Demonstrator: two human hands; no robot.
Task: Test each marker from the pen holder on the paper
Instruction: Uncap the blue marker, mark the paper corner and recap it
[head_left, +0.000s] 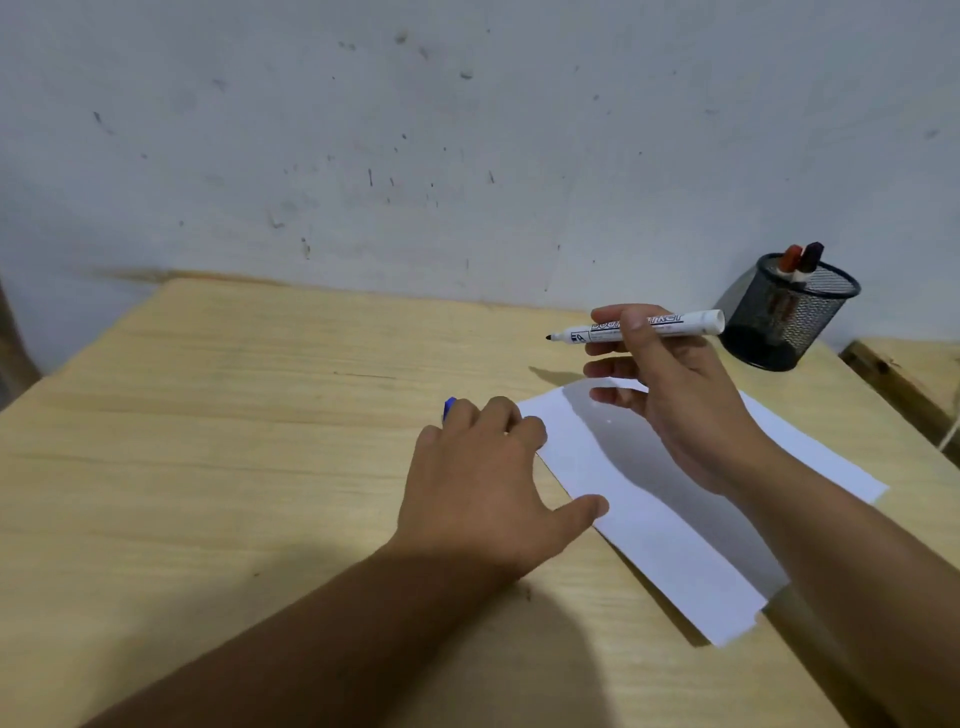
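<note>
My right hand (675, 405) holds a white board marker (696, 323) level above the table, its uncapped dark tip pointing left. Below it lies a white sheet of paper (649, 519), set at a slant on the wooden table (208, 441). My left hand (483, 478) rests at the paper's left edge with its fingers curled over a blue cap (449, 408), only a sliver of which shows. A black mesh pen holder (784, 317) stands at the far right by the wall, with two capped markers (800, 262) sticking out, one red and one dark.
A scuffed grey wall (467, 156) runs right behind the table. A second wooden surface (909, 374) lies past the table's right edge. The left half of the table is bare wood.
</note>
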